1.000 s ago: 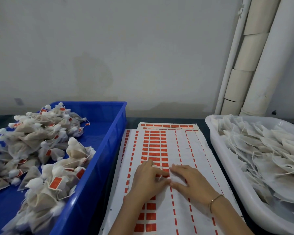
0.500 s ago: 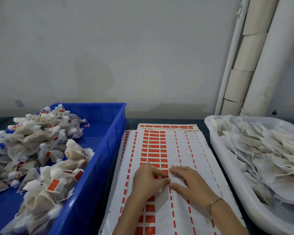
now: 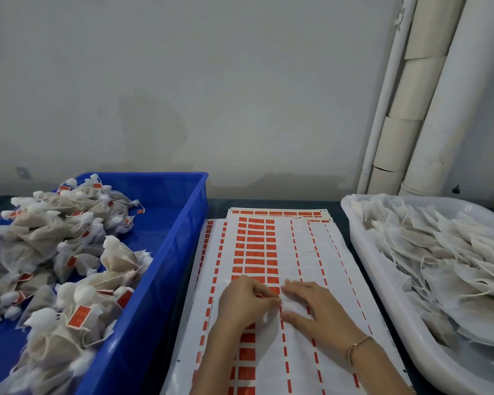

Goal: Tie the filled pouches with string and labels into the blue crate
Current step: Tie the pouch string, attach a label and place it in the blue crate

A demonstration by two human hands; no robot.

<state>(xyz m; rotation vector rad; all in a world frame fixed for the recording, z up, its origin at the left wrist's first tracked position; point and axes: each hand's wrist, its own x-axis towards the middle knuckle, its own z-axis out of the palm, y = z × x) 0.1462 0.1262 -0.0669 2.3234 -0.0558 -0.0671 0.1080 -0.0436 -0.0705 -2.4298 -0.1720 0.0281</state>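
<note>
I see my left grip [image 3: 247,305] with fingers curled, pinching a red label [image 3: 273,291] on the label sheet [image 3: 334,269]. My right grip [image 3: 317,315] lies flat just beside it, pressing the sheet down. The sheet lies on the dark tabletop [image 3: 268,202], between the blue crate [image 3: 180,223] holding tied pouches [image 3: 69,252] and a white tub [image 3: 364,252] heaped with untied pouches [image 3: 454,266].

Stained grey wall [image 3: 183,81] behind; white pipes [image 3: 445,95] upright, right.
</note>
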